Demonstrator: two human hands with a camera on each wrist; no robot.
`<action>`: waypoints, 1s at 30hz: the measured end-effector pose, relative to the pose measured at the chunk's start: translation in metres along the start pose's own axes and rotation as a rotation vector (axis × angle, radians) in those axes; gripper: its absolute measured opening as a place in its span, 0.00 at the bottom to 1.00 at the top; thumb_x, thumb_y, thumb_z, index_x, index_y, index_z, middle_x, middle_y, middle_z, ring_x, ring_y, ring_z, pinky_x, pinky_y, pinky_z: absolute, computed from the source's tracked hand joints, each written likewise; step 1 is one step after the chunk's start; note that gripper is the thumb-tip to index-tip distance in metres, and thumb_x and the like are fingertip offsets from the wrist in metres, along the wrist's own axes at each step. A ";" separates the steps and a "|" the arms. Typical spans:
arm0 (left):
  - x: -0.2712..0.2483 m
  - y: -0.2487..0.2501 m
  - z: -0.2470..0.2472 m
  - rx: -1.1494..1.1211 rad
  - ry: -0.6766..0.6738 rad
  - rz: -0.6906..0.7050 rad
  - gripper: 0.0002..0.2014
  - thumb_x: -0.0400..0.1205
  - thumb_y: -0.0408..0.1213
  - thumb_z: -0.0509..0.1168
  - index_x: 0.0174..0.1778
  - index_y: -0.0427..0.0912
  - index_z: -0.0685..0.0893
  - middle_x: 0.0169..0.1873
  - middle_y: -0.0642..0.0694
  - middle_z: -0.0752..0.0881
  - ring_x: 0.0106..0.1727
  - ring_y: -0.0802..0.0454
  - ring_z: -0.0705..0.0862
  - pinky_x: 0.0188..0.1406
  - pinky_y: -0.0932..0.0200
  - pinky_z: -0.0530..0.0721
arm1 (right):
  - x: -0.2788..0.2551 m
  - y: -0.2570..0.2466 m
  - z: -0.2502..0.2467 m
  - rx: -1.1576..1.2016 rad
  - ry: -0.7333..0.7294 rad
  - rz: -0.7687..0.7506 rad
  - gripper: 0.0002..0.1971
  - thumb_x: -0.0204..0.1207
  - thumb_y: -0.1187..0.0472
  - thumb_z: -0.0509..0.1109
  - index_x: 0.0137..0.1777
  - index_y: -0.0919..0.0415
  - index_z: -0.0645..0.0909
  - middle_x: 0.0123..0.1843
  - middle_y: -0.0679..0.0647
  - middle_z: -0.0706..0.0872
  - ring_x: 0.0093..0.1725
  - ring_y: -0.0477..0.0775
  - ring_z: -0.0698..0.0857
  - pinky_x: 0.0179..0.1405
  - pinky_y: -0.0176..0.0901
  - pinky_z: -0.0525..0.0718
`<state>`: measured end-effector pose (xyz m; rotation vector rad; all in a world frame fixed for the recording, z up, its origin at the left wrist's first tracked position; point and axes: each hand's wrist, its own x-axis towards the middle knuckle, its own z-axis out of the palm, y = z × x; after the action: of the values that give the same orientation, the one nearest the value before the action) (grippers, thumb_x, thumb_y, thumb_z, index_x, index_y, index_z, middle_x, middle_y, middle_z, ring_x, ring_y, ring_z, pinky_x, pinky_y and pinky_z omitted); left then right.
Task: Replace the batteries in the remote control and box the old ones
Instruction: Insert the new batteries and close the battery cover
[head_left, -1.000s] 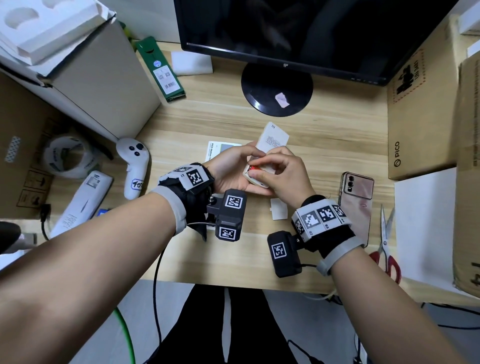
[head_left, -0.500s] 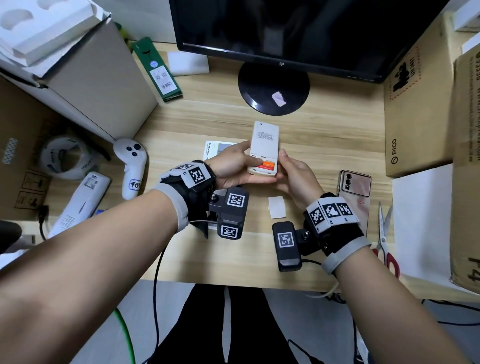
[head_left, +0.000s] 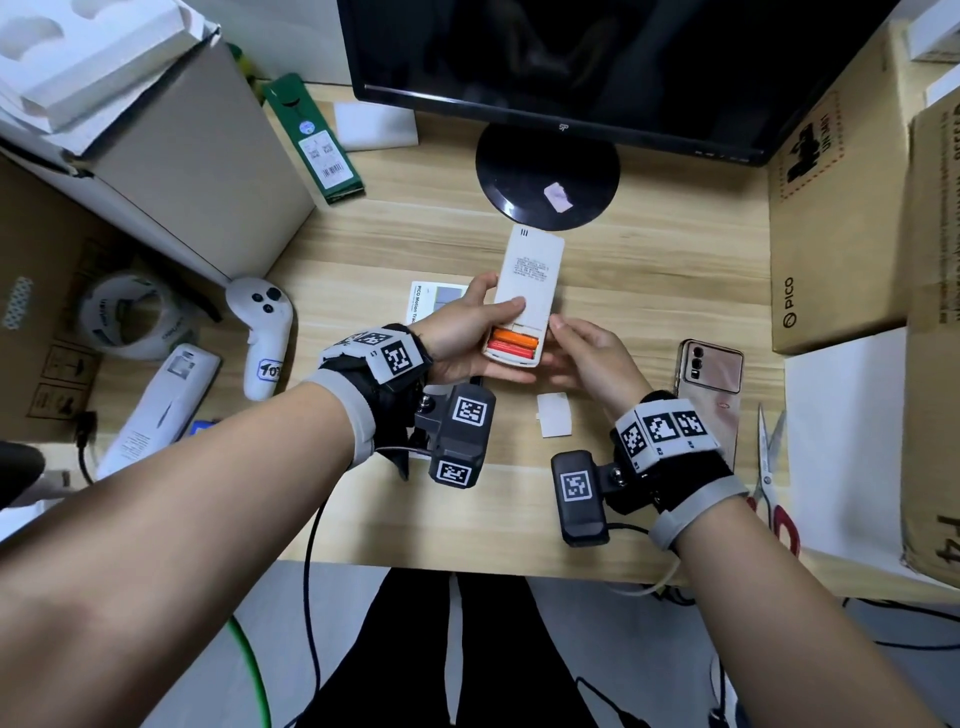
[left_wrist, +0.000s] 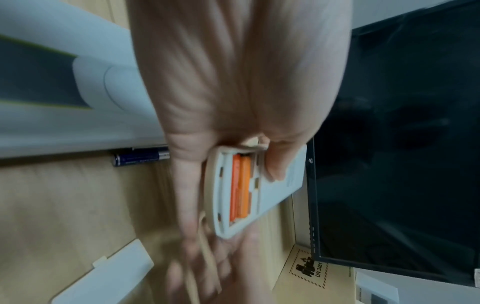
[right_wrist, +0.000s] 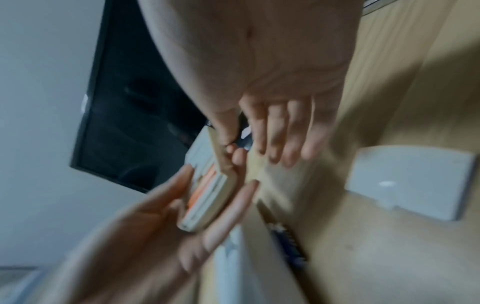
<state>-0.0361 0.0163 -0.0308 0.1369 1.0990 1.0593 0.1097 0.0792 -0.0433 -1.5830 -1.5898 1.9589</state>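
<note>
Remote control (head_left: 530, 291) held face-down above the desk (head_left: 649, 270), in front of the monitor base (head_left: 548, 174). Battery bay is open, two orange batteries (head_left: 511, 345) seated at the near end. Left hand (head_left: 467, 338) grips it, thumb on the back, fingers underneath. Right hand (head_left: 592, 358) is relaxed with fingers extended, touching the remote's right edge and holding nothing. Cover (head_left: 555, 414) lies loose on the desk just below the hands. A dark battery (left_wrist: 141, 158) lies on the desk to the left. The remote looks like light, rigid, smooth plastic: hold it by the long edges. Cells are small and likely to roll, so pry from the spring end.
</note>
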 end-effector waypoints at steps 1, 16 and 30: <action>0.001 -0.001 -0.001 -0.004 0.023 0.013 0.16 0.86 0.34 0.56 0.67 0.50 0.63 0.50 0.38 0.86 0.41 0.39 0.90 0.46 0.36 0.86 | 0.004 0.008 -0.002 -0.064 0.073 0.020 0.05 0.79 0.56 0.64 0.50 0.56 0.79 0.38 0.48 0.83 0.35 0.46 0.81 0.37 0.39 0.81; 0.008 0.000 -0.011 -0.181 0.284 0.127 0.13 0.84 0.27 0.58 0.62 0.45 0.68 0.47 0.46 0.83 0.44 0.48 0.86 0.36 0.46 0.88 | -0.002 0.037 0.000 -1.000 0.091 0.189 0.13 0.68 0.53 0.75 0.46 0.60 0.81 0.56 0.57 0.87 0.56 0.61 0.84 0.43 0.40 0.74; 0.005 0.002 -0.012 -0.188 0.322 0.135 0.10 0.83 0.22 0.58 0.55 0.39 0.75 0.43 0.41 0.84 0.41 0.47 0.86 0.25 0.54 0.89 | -0.001 0.043 0.004 -1.040 0.105 0.154 0.21 0.67 0.51 0.76 0.54 0.64 0.79 0.55 0.58 0.84 0.57 0.62 0.83 0.42 0.43 0.73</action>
<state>-0.0465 0.0163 -0.0395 -0.1160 1.2840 1.3318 0.1268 0.0577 -0.0767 -2.0841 -2.7122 1.0298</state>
